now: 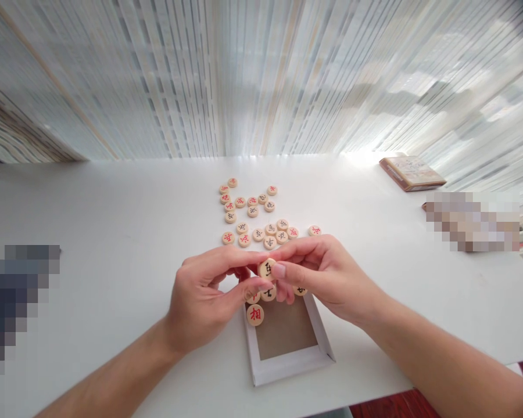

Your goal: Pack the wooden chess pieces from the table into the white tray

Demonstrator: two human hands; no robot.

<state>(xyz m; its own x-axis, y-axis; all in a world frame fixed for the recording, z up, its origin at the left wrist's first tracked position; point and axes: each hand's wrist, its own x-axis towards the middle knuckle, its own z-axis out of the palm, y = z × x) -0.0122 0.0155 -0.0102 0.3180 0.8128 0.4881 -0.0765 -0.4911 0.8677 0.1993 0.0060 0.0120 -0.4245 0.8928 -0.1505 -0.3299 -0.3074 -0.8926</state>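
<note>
A round wooden xiangqi piece (267,269) with a black character is pinched between my two hands, above a shallow white box (287,361). My left hand (211,293) has its thumb and fingers closed at the piece's left side. Thumb and fingers of my right hand (320,276) grip it from the right, the thumb partly over its face. In the box, a piece with a red character (255,314) lies at the left edge, and several more pieces sit along the far side, partly hidden by my hands.
Beyond my hands, several loose xiangqi pieces (270,229) with red or black characters are scattered on the white table (135,220). A printed flat box (414,172) lies at the back right, near a blurred-out item (473,220). Striped curtains (253,75) hang behind the table.
</note>
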